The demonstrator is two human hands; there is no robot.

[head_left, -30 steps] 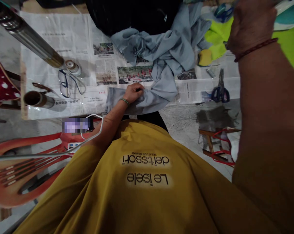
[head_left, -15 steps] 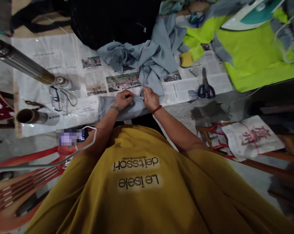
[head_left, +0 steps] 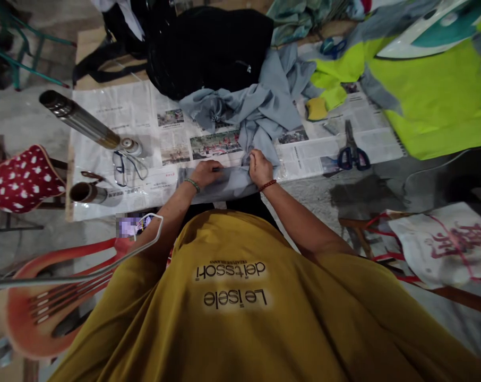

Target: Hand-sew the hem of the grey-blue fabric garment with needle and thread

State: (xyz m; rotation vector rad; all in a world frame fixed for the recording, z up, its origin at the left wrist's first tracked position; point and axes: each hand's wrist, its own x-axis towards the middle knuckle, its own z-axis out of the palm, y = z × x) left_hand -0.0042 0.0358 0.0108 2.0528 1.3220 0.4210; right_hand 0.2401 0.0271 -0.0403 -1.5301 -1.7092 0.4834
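Two sets of curled fingers work at the same piece of grey cloth [head_left: 240, 183], side by side with a short span of it between them. On the right hand [head_left: 261, 170], thumb and fingertips come together on a raised fold, so these fingers appear to be pinching it. The left hand [head_left: 206, 175] lies across the cloth with its fingers bent inward; whether they grip fabric or only press on it, I cannot tell. Under the hands the cloth forms a flat strip whose long axis runs left to right, roughly along the near edge of the counter [head_left: 87, 46], just in front of the body. The strip's left end lies just past the left hand. Just beyond the right hand, the cloth turns away from the body and climbs into a loose, crumpled heap, so the right hand is the nearer of the two to that bend and to the bulk of the fabric. Newspaper [head_left: 300, 163] covers the counter beneath it. Farther out, the heap lies against a black bag [head_left: 208, 53]; scissors [head_left: 350, 142] lie to the right of the right hand, and a metal flask [head_left: 85, 124] rests well to the left. A yellow-green garment [head_left: 435, 106] spreads at far right, beneath an iron [head_left: 443, 29].
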